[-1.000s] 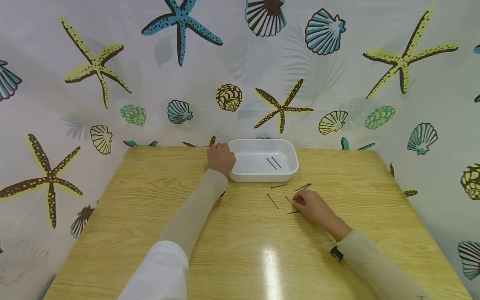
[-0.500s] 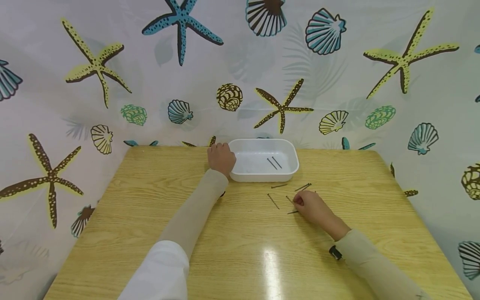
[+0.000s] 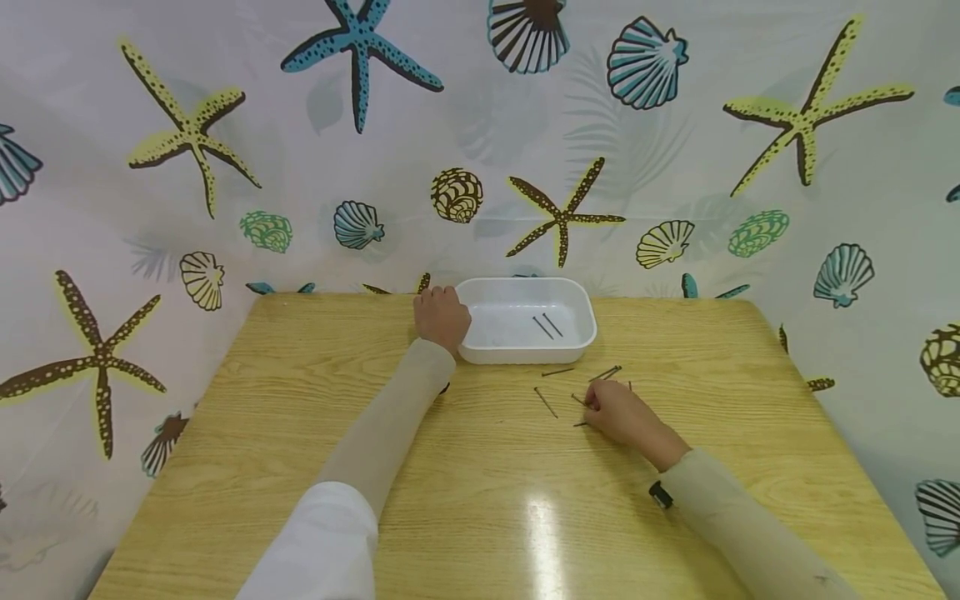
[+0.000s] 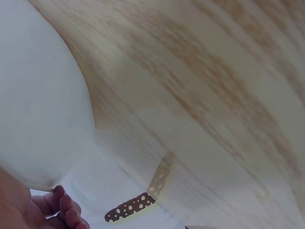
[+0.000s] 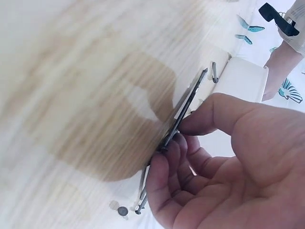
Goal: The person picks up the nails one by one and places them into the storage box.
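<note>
My left hand point(image 3: 442, 319) grips the left rim of a white plastic tray point(image 3: 498, 356), fingers curled over its edge; in the left wrist view the fingertips point(image 4: 59, 190) meet the tray wall. Two nails point(image 3: 552, 327) lie inside the tray on its right side. My right hand point(image 3: 622, 412) is low over the table among loose nails. Seen from the right wrist, its thumb and fingers pinch a dark nail point(image 5: 191, 98) close over the wood, with its pointed end sticking out past the thumb. Another nail's head point(image 5: 138, 210) shows below the fingers.
Loose nails lie on the wooden table point(image 3: 465, 500) in front of the tray: one slanted nail point(image 3: 546, 402), one near the tray's front wall point(image 3: 558, 372), and others behind the right hand point(image 3: 604, 373). A patterned cloth point(image 3: 420, 125) hangs behind and beside the table.
My right hand has shifted slightly left, its wrist moving most, and now covers more of the nails beside it. The left hand and the tray stay in place.
</note>
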Demonstrator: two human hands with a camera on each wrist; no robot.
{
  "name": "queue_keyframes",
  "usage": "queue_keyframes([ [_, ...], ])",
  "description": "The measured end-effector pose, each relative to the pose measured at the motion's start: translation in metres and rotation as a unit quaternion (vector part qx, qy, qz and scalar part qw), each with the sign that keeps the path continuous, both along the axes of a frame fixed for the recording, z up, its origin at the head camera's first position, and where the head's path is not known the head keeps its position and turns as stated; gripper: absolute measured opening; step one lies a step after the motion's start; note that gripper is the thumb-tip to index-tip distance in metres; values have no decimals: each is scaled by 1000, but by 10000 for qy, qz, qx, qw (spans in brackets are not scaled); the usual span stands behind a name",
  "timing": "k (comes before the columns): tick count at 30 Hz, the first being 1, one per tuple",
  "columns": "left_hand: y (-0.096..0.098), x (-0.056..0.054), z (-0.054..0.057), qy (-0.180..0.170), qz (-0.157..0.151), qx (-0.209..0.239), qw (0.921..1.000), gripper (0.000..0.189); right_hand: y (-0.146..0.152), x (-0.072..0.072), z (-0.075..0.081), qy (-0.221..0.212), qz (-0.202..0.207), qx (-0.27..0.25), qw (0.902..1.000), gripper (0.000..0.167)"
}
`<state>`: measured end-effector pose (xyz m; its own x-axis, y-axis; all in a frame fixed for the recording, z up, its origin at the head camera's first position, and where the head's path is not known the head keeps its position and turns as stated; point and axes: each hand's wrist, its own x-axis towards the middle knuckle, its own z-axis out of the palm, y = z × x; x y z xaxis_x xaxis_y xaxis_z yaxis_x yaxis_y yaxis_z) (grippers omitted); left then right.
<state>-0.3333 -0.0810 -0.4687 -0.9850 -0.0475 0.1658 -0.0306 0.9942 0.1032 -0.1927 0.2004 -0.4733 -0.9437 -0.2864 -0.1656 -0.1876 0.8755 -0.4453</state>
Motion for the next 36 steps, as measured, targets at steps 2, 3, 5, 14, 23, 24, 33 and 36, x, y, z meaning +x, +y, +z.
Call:
queue_keyframes([
  [2,0,0,-1,7,-2,12,10000,31,-1,-1,0,-16,49,57,10000,16],
  [3,-1,-1,-1,20,-7,14,10000,31,-2,-2,0,-11,72,85,9999,15],
  [5,-1,0,-1,39,-16,30,10000,31,-3,-2,0,0,113,117,9999,13],
  [14,1,5,6,-27,5,14,10000,31,-3,0,0,15,124,191,9997,7],
  [23,1,2,3,-39,25,21,10000,31,1,1,1,99,-50,96,9999,9],
  [24,1,2,3,-28,30,21,10000,31,2,0,1,118,-82,86,9999,10],
  [33,1,1,1,68,23,57,10000,30,5,-1,0,250,-171,-122,9995,13],
  [36,0,1,1,70,20,70,9999,29,5,1,2,357,-219,-218,9989,15],
])
